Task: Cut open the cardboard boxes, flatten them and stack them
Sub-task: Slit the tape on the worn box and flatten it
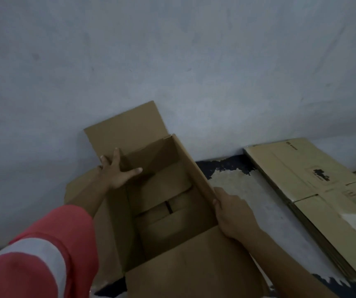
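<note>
The box (194, 168) stands on the floor (248, 190), mouth up, its far side close to the wall (172, 61). The top flaps are open: the far flap (125, 127) stands up against the wall, and the near flap (190, 267) lies out towards you. The bottom flaps look closed, with a dark gap at their seam.

Your left hand (119, 171) lies at the far-left corner, fingers straight and spread. Its grip is wide and holds nothing. It presses there to brace the corner, probably so that you can push the panels out of square.

Your right hand (233, 214) is on the rim of the right panel, thumb over the edge. The fingers are hidden behind the panel, so the grip appears to pinch the box, though this is not certain. This hold steadies the opposite side.

The stack (314, 190) of flattened boxes lies on the floor to your right, well apart from the box and placed to receive it next. The box is not yet flattened.
</note>
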### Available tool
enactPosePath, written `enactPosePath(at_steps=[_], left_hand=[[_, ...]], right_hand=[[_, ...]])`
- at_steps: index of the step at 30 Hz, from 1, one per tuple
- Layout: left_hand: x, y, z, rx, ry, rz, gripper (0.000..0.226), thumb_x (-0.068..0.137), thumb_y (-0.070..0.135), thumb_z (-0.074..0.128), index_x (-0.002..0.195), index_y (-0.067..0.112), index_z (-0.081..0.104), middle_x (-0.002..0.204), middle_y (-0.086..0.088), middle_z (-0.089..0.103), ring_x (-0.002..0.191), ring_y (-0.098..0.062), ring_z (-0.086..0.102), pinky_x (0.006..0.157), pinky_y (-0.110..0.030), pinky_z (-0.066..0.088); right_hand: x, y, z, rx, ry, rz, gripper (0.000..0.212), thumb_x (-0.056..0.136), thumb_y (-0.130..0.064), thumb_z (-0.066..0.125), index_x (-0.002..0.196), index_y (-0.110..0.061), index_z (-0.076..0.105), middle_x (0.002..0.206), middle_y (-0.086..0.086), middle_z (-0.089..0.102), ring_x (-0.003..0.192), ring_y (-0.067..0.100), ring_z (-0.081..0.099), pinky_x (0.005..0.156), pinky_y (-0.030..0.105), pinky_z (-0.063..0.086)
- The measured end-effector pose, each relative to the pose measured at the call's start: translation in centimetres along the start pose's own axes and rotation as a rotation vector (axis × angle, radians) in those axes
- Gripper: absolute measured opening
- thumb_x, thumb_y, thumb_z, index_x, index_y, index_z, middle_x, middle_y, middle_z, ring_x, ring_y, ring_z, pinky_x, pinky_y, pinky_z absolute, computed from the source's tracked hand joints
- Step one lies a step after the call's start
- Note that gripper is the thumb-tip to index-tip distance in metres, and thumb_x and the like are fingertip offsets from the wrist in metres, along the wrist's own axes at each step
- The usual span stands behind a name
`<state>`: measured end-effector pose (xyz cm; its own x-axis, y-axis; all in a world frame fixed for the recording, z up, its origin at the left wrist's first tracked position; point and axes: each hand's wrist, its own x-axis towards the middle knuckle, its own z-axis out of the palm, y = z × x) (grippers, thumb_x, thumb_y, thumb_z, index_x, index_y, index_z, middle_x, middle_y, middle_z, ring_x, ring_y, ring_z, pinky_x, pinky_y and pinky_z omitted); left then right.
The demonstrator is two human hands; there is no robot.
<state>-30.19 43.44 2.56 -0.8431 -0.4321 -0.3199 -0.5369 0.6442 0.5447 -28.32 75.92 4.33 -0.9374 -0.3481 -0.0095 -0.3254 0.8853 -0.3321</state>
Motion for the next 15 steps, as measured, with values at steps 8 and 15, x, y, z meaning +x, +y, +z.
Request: enactPosePath(at_steps=[8,15], left_hand=[[-4.3,7.0,-0.7,-0.673,-0.021,0.066,0.146,0.039,0.091,0.066,0.149,0.042,-0.018,0.162,-0.005,0.008,0.147,-0.034,0.015,0.112,-0.058,0.028],[-8.1,9.6,1.2,-1.069,0.016,0.003,0.046,0.083,0.005,0.071,0.118,0.013,0.042,0.098,-0.002,0.059,0.082,-0.015,0.058,0.077,-0.033,0.050]], right_hand=[[-2.4,-3.7,-2.9,-0.382,0.501,-0.197,0.031,0.071,-0.009,0.063,0.101,-0.007,0.069,0.061,0.008,0.062,0.037,0.020,0.049,0.031,0.020,0.031],[-6.1,-8.9,-0.3,-0.341,0.387,-0.223,0.055,0.048,-0.030,0.087,0.098,-0.012,0.073,0.080,0.015,0.067,0.062,0.031,0.061,0.044,0.038,0.045]])
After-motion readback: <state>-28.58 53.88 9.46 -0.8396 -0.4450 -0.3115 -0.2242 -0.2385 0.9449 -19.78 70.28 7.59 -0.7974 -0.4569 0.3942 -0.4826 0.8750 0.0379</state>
